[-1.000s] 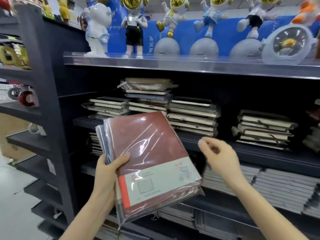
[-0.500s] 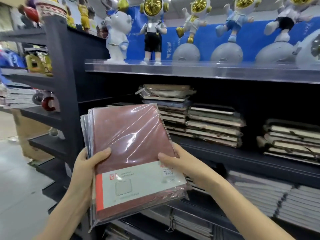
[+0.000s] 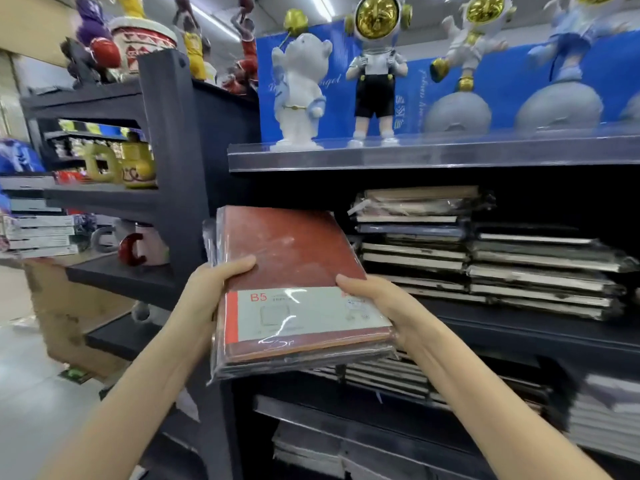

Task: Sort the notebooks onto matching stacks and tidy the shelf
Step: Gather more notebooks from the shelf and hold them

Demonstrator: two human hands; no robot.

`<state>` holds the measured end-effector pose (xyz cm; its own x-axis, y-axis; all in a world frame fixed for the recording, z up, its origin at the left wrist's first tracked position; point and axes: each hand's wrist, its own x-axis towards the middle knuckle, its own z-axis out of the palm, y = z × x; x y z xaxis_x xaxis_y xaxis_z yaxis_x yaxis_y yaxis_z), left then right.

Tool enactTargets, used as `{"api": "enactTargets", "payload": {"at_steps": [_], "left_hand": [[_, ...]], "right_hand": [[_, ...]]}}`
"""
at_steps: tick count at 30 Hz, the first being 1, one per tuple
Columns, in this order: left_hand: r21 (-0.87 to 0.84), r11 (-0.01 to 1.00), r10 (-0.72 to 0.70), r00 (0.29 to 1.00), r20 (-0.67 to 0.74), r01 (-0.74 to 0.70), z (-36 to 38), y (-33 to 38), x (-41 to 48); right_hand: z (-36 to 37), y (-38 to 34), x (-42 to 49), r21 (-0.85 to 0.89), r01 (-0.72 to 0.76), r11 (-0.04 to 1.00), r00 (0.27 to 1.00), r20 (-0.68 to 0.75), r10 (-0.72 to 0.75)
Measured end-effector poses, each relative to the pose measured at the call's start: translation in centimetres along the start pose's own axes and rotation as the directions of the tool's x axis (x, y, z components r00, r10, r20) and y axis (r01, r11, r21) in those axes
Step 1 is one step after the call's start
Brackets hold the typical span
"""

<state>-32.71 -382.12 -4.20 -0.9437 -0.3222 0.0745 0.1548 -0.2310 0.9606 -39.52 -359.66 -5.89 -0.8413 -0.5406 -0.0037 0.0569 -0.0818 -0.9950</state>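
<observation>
Two bare hands hold a small pile of plastic-wrapped notebooks (image 3: 291,271), reddish-brown one on top, in front of a dark shelf (image 3: 519,327). The left hand (image 3: 207,292) grips the pile's left edge; the right hand (image 3: 377,303) grips its right edge. Notebook stacks (image 3: 485,258) lie just right on the shelf.

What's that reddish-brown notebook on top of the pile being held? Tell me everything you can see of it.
The reddish-brown notebook has a leather-like cover and is sealed in glossy clear wrap that catches the light. A white paper band with a red edge and a red "B5" crosses its near end. It lies face up, slightly tilted, atop other wrapped notebooks. The left hand and right hand grip the pile from either side, thumbs on its cover, before the dark shelf.
</observation>
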Motion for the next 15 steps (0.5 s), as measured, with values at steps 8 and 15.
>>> {"api": "enactTargets", "payload": {"at_steps": [8, 15], "left_hand": [[0.181, 0.983, -0.052, 0.971, 0.233, 0.009, 1.5, 3.2, 8.1], [0.531, 0.795, 0.072, 0.914, 0.399, -0.294, -0.2, 3.9, 11.2]], "right_hand": [[0.1, -2.3, 3.5, 0.194, -0.005, 0.981, 0.969, -0.241, 0.052], [2.8, -2.6, 8.7, 0.22, 0.043, 0.975, 0.882, -0.466, 0.067]]}}
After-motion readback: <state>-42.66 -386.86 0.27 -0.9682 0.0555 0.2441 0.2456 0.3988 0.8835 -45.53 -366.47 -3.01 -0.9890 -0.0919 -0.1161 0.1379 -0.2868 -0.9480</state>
